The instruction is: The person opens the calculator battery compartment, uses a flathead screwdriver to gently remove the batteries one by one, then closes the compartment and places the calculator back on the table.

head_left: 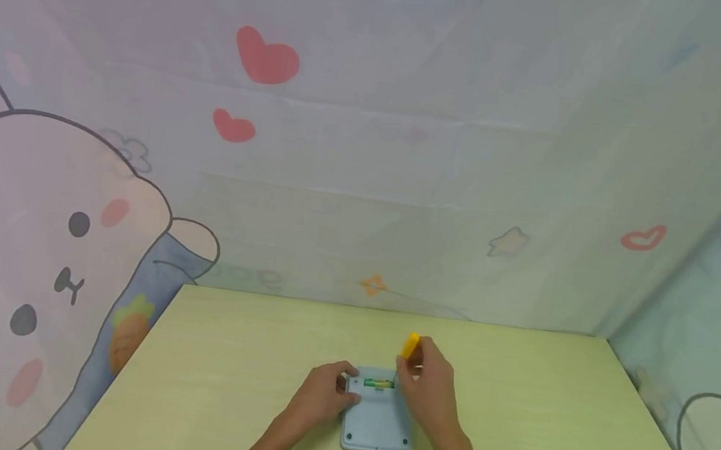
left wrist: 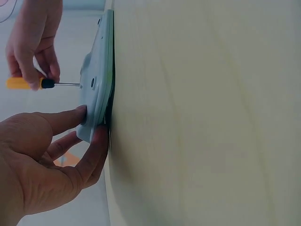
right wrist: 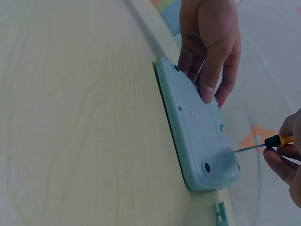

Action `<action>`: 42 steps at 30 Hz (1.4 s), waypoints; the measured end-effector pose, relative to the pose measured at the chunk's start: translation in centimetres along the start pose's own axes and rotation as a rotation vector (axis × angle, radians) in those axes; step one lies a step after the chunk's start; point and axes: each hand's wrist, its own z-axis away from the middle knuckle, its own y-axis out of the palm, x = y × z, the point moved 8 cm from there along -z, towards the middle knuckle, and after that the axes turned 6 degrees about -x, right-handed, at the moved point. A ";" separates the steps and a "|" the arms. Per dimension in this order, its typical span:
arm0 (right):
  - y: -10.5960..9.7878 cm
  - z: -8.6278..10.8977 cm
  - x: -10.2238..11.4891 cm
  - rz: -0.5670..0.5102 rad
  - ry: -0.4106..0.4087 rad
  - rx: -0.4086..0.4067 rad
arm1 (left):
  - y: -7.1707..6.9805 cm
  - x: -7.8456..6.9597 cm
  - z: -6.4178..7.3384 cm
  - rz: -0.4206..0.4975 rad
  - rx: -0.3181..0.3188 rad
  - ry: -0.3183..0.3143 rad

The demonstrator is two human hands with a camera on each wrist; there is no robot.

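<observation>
A light-blue calculator [head_left: 376, 426] lies face down on the table, its dark round feet upward. In the open compartment near its far edge sits a green battery [head_left: 378, 383]. My left hand [head_left: 321, 395] grips the calculator's far left corner, with one digit on top and others at the edge and beneath, as the left wrist view shows. My right hand [head_left: 432, 391] pinches the yellow handle of a screwdriver [head_left: 410, 344]. Its thin metal shaft [right wrist: 249, 149] points down to the calculator's back, beside the battery compartment. Whether the tip sits in a screw cannot be told.
Pale wood-grain table [head_left: 202, 383] surrounds the calculator. A small teal piece [right wrist: 222, 214] lies near the table's far edge in the right wrist view. Behind the table hangs a printed cloth [head_left: 368, 146] with hearts and a cartoon animal; a side cloth [head_left: 701, 345] stands at right.
</observation>
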 end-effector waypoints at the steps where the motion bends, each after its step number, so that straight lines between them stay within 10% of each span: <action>1: 0.1 -0.1 0.6 0.031 -0.034 0.006 | 0.0 -0.1 0.0 -0.002 0.002 -0.002; 35: -0.3 0.5 -5.7 -0.346 0.389 -0.047 | -0.3 -0.3 0.1 -0.021 0.010 -0.016; 42: -0.4 0.5 -2.7 -0.150 0.196 -0.043 | -0.3 -0.2 0.0 -0.008 0.011 -0.009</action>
